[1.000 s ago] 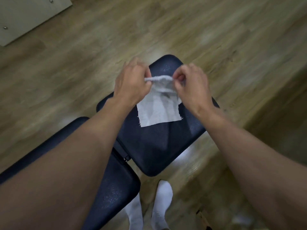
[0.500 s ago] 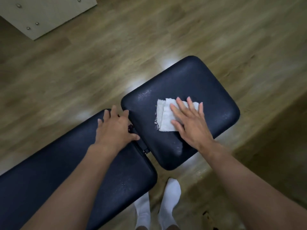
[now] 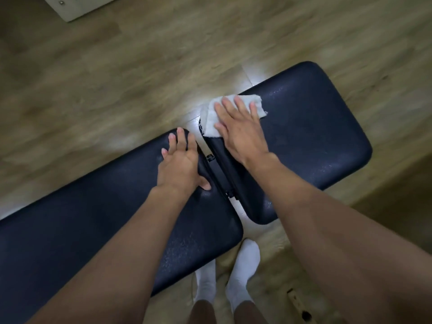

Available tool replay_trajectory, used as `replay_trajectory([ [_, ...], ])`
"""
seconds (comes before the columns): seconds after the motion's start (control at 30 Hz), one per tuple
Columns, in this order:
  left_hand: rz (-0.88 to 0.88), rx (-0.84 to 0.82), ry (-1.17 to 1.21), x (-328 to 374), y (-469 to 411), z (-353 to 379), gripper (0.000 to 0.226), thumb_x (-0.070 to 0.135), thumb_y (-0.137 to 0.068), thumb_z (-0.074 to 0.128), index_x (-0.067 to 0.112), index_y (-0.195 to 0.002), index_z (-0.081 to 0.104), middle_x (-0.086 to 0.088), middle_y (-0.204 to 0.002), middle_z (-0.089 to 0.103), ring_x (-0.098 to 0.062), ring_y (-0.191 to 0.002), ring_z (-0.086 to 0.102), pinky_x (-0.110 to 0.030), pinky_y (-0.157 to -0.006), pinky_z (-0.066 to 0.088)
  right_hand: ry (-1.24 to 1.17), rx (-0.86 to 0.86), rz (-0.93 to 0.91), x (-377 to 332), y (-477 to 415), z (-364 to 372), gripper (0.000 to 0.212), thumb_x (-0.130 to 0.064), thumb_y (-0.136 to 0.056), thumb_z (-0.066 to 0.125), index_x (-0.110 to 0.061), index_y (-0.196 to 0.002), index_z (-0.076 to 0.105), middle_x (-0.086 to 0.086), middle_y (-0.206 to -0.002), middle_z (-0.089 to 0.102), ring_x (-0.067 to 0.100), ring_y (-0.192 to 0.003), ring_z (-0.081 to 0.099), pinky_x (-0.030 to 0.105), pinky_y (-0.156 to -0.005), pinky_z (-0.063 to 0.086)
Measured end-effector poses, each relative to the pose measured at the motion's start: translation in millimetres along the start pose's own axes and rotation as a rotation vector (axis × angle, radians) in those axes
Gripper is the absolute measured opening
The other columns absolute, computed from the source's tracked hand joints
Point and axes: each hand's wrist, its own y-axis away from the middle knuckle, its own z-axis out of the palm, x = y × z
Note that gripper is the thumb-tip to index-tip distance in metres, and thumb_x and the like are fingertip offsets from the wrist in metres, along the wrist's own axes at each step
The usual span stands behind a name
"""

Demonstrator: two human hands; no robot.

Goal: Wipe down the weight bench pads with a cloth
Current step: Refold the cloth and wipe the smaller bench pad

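The two counter pads are dark navy, almost black: the short seat pad (image 3: 311,141) and the long back pad (image 3: 93,225) both carry a fine pebbled grain with pale speckles where light catches them. The cloth (image 3: 211,113) is off-white to light grey with a frayed edge. The floor (image 3: 117,78) shows tan and brown wood-grain streaks. The socks (image 3: 245,265) are white, and a panel (image 3: 70,10) at the top left is cream
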Motion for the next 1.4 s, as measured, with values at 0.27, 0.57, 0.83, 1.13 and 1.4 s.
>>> replay_trajectory([
  [0.27, 0.007, -0.123, -0.1, 26, -5, -19, 0.143, 0.027, -0.061, 0.089, 0.04, -0.145, -0.026, -0.039, -0.15, -0.013, -0.057, -0.139, -0.002, -0.068, -0.105, 0.022, 0.056, -0.03, -0.065, 43, 183, 11, 0.07, 0.009, -0.075, 0.069, -0.014, -0.138, 0.048, 0.003, -0.145, 0.047, 0.025, -0.138, 0.037, 0.047, -0.116, 0.023],
  [0.57, -0.019, -0.153, -0.072, 33, -15, -15, 0.143, 0.017, -0.059, 0.091, 0.041, -0.147, -0.02, -0.042, -0.148, -0.015, -0.062, -0.136, -0.006, -0.074, -0.103, 0.018, 0.193, -0.118, -0.049, 26, 50, -1, 0.061, -0.003, -0.082, 0.027, -0.015, -0.142, 0.03, 0.002, -0.148, 0.035, 0.026, -0.137, 0.029, 0.048, -0.113, 0.02],
  [0.83, -0.035, -0.172, -0.074, 33, -13, -20, 0.145, 0.017, -0.058, 0.091, 0.043, -0.146, -0.02, -0.039, -0.149, -0.016, -0.06, -0.137, -0.006, -0.072, -0.105, 0.019, 0.128, -0.018, 0.012, 40, 50, 4, 0.049, -0.01, -0.097, 0.042, -0.017, -0.144, 0.031, -0.003, -0.15, 0.036, 0.02, -0.141, 0.027, 0.044, -0.118, 0.017],
  [1.13, -0.052, -0.15, -0.091, 36, -15, -14, 0.146, 0.018, -0.058, 0.091, 0.042, -0.145, -0.024, -0.042, -0.148, -0.015, -0.062, -0.136, -0.004, -0.073, -0.103, 0.019, 0.1, -0.087, 0.001, 83, 156, -5, 0.041, -0.009, -0.096, 0.049, -0.013, -0.137, 0.048, 0.004, -0.14, 0.052, 0.027, -0.133, 0.044, 0.051, -0.111, 0.032],
  [1.4, -0.055, -0.133, -0.097, 32, -19, -13, 0.147, 0.02, -0.055, 0.093, 0.045, -0.144, -0.022, -0.04, -0.149, -0.014, -0.06, -0.137, -0.004, -0.072, -0.103, 0.02, 0.09, 0.041, 0.109, 55, -32, -24, 0.031, -0.008, -0.096, 0.04, -0.016, -0.125, 0.046, 0.001, -0.129, 0.048, 0.024, -0.131, 0.035, 0.045, -0.108, 0.025],
])
